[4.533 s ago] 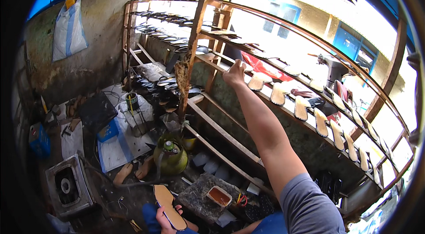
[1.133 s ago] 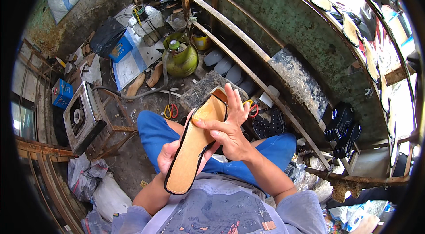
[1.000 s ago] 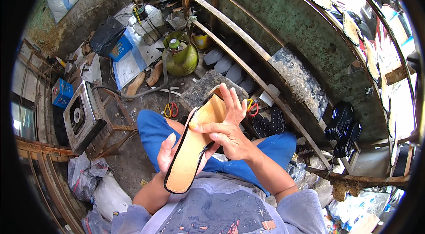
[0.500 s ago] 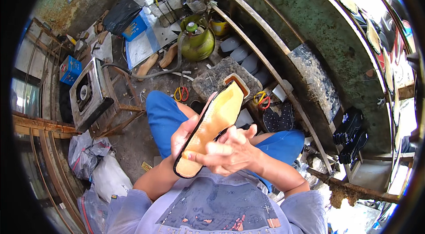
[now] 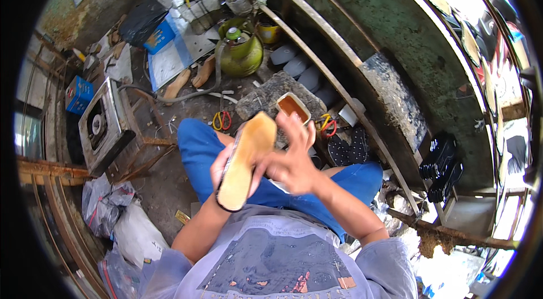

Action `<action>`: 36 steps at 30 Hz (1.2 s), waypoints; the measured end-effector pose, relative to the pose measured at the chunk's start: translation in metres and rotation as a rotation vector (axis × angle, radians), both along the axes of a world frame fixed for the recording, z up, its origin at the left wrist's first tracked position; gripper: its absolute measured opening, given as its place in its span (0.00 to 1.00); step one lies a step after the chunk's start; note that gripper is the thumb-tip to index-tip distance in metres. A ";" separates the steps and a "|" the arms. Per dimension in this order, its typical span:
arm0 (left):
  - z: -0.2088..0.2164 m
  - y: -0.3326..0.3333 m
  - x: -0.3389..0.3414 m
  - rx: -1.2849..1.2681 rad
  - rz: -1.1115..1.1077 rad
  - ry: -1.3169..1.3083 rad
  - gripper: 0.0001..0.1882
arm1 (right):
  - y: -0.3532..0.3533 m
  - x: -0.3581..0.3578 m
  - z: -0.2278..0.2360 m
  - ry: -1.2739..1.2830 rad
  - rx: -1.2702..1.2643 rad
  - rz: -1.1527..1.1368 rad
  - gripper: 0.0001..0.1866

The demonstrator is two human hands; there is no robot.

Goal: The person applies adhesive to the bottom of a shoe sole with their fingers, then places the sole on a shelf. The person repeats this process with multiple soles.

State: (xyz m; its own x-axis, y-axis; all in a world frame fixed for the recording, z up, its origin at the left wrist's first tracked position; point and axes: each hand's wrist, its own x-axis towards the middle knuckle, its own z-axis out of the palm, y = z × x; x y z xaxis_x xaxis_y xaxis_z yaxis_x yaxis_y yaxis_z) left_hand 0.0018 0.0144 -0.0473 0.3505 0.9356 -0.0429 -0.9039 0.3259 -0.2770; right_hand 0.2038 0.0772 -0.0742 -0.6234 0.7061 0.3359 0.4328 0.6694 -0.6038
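Observation:
A tan shoe sole with a dark edge [image 5: 240, 166] stands tilted before my chest, its pale face toward me. My left hand [image 5: 218, 168] is closed on its left side, with some fingers hidden behind it. By the sole's right edge is my right hand [image 5: 298, 168], fingers spread and slightly blurred; whether it touches the sole I cannot tell. Just beyond those fingertips, a small pale-rimmed tub [image 5: 304, 105] of amber-brown stuff rests on a rough stone block [image 5: 257, 104]. Scissors with red and yellow handles [image 5: 222, 121] lie left of the block.
A second pair of scissors [image 5: 328, 125] and black dotted pieces [image 5: 347, 148] lie to the right. A green gas cylinder [image 5: 242, 60] stands ahead, its hose running to a stove [image 5: 96, 126] at left. Wooden rails [image 5: 339, 75] slant along the right. Plastic bags [image 5: 138, 234] sit at lower left.
The sole has come down and left in my left hand and stands more upright. My right hand has left its face, moving right with its fingers spread. The view has shifted slightly.

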 end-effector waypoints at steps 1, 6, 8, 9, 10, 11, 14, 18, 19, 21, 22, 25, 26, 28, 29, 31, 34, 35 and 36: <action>-0.002 -0.005 -0.003 -0.145 0.093 0.280 0.31 | 0.021 0.010 -0.016 -0.031 -0.063 -0.185 0.18; -0.001 -0.035 -0.020 -0.165 0.179 0.405 0.35 | 0.093 0.043 -0.118 -0.450 -0.263 -0.660 0.16; -0.001 -0.042 -0.019 -0.229 0.199 0.441 0.35 | 0.098 0.042 -0.148 -0.440 -0.039 -0.568 0.17; -0.002 -0.044 -0.016 -0.231 0.217 0.459 0.35 | 0.101 0.036 -0.159 -0.380 0.089 -0.555 0.18; -0.002 -0.045 -0.014 -0.254 0.240 0.468 0.35 | 0.104 0.030 -0.167 -0.355 0.190 -0.555 0.18; -0.002 -0.045 -0.012 -0.266 0.255 0.423 0.34 | 0.107 0.026 -0.170 -0.349 0.313 -0.554 0.19; 0.003 -0.043 -0.010 -0.180 0.228 0.398 0.34 | 0.117 0.019 -0.167 -0.429 -0.019 -0.556 0.20; 0.015 -0.038 -0.013 -0.175 0.217 0.424 0.36 | 0.116 0.026 -0.154 -0.303 0.081 -0.591 0.20; 0.018 -0.036 -0.013 -0.195 0.180 0.421 0.37 | 0.113 0.029 -0.151 -0.447 -0.049 -0.473 0.21; 0.022 -0.030 -0.011 -0.154 0.151 0.427 0.38 | 0.107 0.033 -0.146 -0.280 0.110 -0.589 0.20; 0.024 -0.028 -0.009 -0.136 0.143 0.422 0.38 | 0.104 0.034 -0.143 -0.217 0.213 -0.634 0.19; 0.026 -0.024 -0.004 -0.088 0.102 0.433 0.38 | 0.100 0.029 -0.124 -0.330 0.229 -0.551 0.17; 0.028 -0.023 -0.003 -0.078 0.095 0.425 0.38 | 0.099 0.026 -0.112 -0.450 0.148 -0.518 0.16; 0.031 -0.023 -0.003 -0.076 0.112 0.407 0.35 | 0.097 0.023 -0.080 -0.182 0.132 -0.588 0.18; 0.033 -0.024 -0.003 -0.085 0.140 0.427 0.35 | 0.093 0.022 -0.060 -0.056 0.016 -0.586 0.20; 0.039 -0.023 -0.005 -0.070 0.165 0.433 0.36 | 0.081 0.021 -0.015 0.317 -0.283 -0.499 0.21; 0.050 -0.021 -0.001 -0.103 0.162 0.418 0.38 | 0.051 0.021 0.049 0.738 -0.528 -0.121 0.21; 0.053 -0.018 0.000 -0.113 0.130 0.450 0.36 | 0.035 0.020 0.065 0.722 -0.494 -0.067 0.23; 0.056 -0.018 0.001 -0.092 0.120 0.460 0.36 | 0.024 0.023 0.080 0.609 -0.471 -0.025 0.23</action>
